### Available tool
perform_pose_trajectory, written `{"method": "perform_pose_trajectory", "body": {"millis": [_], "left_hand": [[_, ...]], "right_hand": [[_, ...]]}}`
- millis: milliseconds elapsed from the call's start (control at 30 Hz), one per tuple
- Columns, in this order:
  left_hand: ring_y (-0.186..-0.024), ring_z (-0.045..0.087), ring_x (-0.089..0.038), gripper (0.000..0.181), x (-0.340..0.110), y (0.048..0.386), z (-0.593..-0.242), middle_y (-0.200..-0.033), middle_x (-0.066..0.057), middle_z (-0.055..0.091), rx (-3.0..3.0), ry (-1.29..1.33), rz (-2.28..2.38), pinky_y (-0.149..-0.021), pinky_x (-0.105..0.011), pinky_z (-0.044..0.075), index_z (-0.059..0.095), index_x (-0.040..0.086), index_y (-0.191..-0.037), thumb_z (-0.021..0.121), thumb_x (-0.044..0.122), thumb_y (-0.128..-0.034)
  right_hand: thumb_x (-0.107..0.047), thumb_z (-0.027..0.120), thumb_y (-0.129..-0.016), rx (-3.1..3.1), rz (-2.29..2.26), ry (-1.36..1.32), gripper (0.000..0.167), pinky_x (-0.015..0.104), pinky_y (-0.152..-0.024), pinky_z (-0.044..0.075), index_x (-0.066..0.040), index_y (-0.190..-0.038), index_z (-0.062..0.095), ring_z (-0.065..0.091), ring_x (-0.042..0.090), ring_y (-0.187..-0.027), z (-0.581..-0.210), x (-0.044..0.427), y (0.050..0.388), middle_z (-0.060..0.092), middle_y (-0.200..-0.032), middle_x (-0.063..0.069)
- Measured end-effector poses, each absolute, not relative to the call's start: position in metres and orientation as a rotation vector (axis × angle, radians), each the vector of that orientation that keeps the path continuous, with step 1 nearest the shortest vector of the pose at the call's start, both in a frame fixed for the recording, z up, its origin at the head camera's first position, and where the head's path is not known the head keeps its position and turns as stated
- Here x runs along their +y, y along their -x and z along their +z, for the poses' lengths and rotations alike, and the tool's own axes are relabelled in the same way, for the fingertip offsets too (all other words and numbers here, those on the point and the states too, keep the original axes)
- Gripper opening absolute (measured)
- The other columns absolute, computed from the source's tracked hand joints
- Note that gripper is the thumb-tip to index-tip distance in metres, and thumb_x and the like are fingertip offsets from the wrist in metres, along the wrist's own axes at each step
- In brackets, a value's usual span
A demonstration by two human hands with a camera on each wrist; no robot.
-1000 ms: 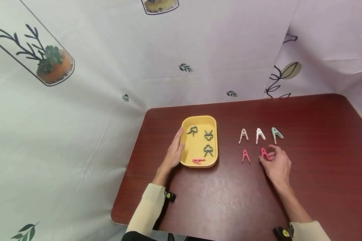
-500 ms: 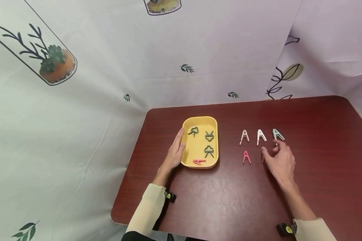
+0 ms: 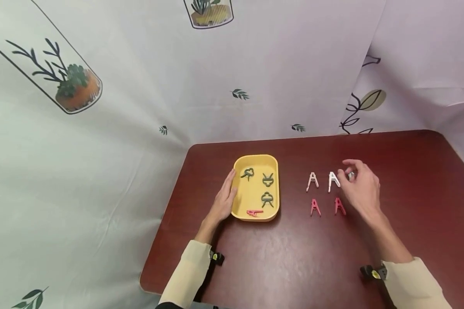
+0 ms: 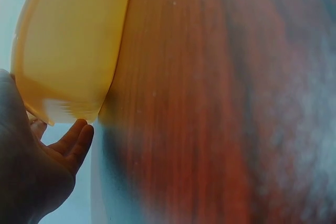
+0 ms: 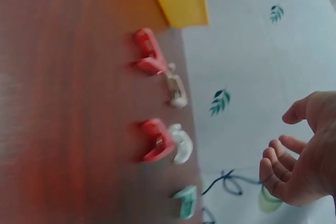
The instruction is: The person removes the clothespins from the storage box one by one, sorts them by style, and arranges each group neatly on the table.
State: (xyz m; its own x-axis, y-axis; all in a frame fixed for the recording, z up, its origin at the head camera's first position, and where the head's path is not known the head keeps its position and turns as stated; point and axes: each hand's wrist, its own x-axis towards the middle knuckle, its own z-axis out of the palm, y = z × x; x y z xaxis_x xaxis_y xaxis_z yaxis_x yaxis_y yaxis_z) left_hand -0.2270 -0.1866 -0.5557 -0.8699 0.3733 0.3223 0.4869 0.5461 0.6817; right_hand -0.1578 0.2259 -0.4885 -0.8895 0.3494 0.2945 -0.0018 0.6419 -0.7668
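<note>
My left hand (image 3: 221, 202) rests its straight fingers along the left side of the yellow tray (image 3: 251, 189); the left wrist view shows this hand (image 4: 34, 163) at the tray wall (image 4: 73, 51). Over the mint clip (image 3: 351, 175), which it partly hides, my right hand (image 3: 362, 189) hovers with fingers bent and apart. In the right wrist view the hand (image 5: 310, 163) holds nothing, and the mint clip (image 5: 186, 202) lies on the table. Left of it is a white clip (image 3: 334, 180); nearer me lies a red clip (image 3: 339, 206).
A cream clip (image 3: 312, 181) and another red clip (image 3: 315, 207) lie between tray and white clip. Inside the tray are several dark green clips (image 3: 267, 198) and a red-pink clip (image 3: 254, 212). Patterned cloth (image 3: 270, 103) hangs behind the brown table (image 3: 278, 262).
My right hand has left the right-hand red clip, which now lies uncovered on the table, and moved away from me over the mint clip. My left hand stays at the tray.
</note>
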Motion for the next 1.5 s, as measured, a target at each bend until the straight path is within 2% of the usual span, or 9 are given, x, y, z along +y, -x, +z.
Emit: {"method": "perform_pose_trajectory", "body": {"millis": [167, 267, 400, 467, 600, 767, 1033, 1333, 1500], "left_hand": [[-0.159, 0.025, -0.03, 0.059, -0.19, 0.226, -0.562, -0.174, -0.012, 0.027, -2.597, 0.773, -1.27, -0.127, -0.053, 0.022, 0.029, 0.001, -0.166, 0.047, 0.008, -0.1108], [-0.16, 0.025, -0.028, 0.058, -0.195, 0.234, -0.577, -0.175, -0.01, 0.027, -2.555, 0.805, -1.295, -0.128, -0.051, 0.021, 0.03, 0.005, -0.167, 0.045, 0.017, -0.1129], [-0.16, 0.025, -0.027, 0.058, -0.197, 0.236, -0.582, -0.174, -0.01, 0.027, -2.527, 0.821, -1.299, -0.128, -0.048, 0.021, 0.03, 0.007, -0.168, 0.044, 0.021, -0.1137], [-0.16, 0.025, -0.03, 0.058, -0.195, 0.23, -0.572, -0.174, -0.011, 0.028, -2.539, 0.804, -1.31, -0.127, -0.052, 0.021, 0.03, 0.005, -0.167, 0.045, 0.014, -0.1121], [-0.159, 0.026, -0.034, 0.058, -0.191, 0.224, -0.561, -0.174, -0.014, 0.027, -2.583, 0.767, -1.265, -0.127, -0.055, 0.021, 0.029, -0.001, -0.166, 0.046, 0.005, -0.1106], [-0.159, 0.025, -0.029, 0.058, -0.188, 0.222, -0.557, -0.175, -0.011, 0.026, -2.641, 0.723, -1.22, -0.126, -0.054, 0.023, 0.029, -0.002, -0.166, 0.046, 0.003, -0.1106], [-0.16, 0.025, -0.027, 0.059, -0.186, 0.223, -0.553, -0.175, -0.008, 0.025, -2.665, 0.712, -1.24, -0.126, -0.055, 0.024, 0.029, 0.0, -0.166, 0.047, 0.005, -0.1108], [-0.159, 0.026, -0.028, 0.06, -0.187, 0.224, -0.556, -0.175, -0.009, 0.026, -2.663, 0.701, -1.223, -0.125, -0.057, 0.025, 0.029, 0.004, -0.167, 0.047, 0.006, -0.1103], [-0.159, 0.026, -0.029, 0.06, -0.192, 0.232, -0.568, -0.175, -0.01, 0.026, -2.622, 0.747, -1.25, -0.125, -0.057, 0.024, 0.029, 0.004, -0.167, 0.046, 0.01, -0.1108]], "right_hand": [[-0.015, 0.067, -0.101, -2.48, 1.177, 0.113, 0.025, 0.027, -0.066, 0.038, -0.006, -0.124, 0.073, 0.054, 0.015, -0.074, -0.473, 0.208, 0.169, 0.067, -0.089, 0.007], [-0.011, 0.067, -0.1, -2.487, 1.212, -0.01, 0.021, 0.024, -0.062, 0.041, -0.008, -0.12, 0.073, 0.058, 0.02, -0.074, -0.467, 0.195, 0.178, 0.067, -0.087, 0.006], [-0.006, 0.069, -0.099, -2.517, 1.285, -0.269, 0.019, 0.022, -0.063, 0.045, -0.006, -0.118, 0.074, 0.06, 0.023, -0.075, -0.463, 0.179, 0.192, 0.067, -0.086, 0.006], [-0.005, 0.069, -0.1, -2.561, 1.323, -0.41, 0.019, 0.023, -0.066, 0.047, -0.007, -0.118, 0.074, 0.06, 0.022, -0.077, -0.462, 0.171, 0.199, 0.067, -0.087, 0.005], [-0.005, 0.071, -0.099, -2.667, 1.375, -0.673, 0.022, 0.026, -0.071, 0.052, -0.007, -0.121, 0.075, 0.062, 0.02, -0.081, -0.466, 0.149, 0.21, 0.068, -0.09, 0.001], [-0.005, 0.074, -0.097, -2.692, 1.387, -0.976, 0.024, 0.032, -0.074, 0.056, -0.005, -0.122, 0.076, 0.066, 0.022, -0.086, -0.47, 0.12, 0.217, 0.074, -0.099, 0.003], [-0.006, 0.076, -0.096, -2.717, 1.367, -1.275, 0.03, 0.055, -0.092, 0.058, 0.0, -0.125, 0.074, 0.072, 0.031, -0.106, -0.482, 0.087, 0.23, 0.077, -0.114, 0.014], [0.008, 0.078, -0.089, -2.804, 1.342, -1.582, 0.035, 0.035, -0.086, 0.061, 0.006, -0.124, 0.072, 0.073, 0.027, -0.099, -0.5, 0.061, 0.234, 0.077, -0.112, 0.014], [0.01, 0.079, -0.088, -2.796, 1.423, -1.642, 0.036, 0.035, -0.091, 0.059, 0.006, -0.123, 0.072, 0.073, 0.024, -0.103, -0.503, 0.056, 0.235, 0.077, -0.112, 0.012]]}}
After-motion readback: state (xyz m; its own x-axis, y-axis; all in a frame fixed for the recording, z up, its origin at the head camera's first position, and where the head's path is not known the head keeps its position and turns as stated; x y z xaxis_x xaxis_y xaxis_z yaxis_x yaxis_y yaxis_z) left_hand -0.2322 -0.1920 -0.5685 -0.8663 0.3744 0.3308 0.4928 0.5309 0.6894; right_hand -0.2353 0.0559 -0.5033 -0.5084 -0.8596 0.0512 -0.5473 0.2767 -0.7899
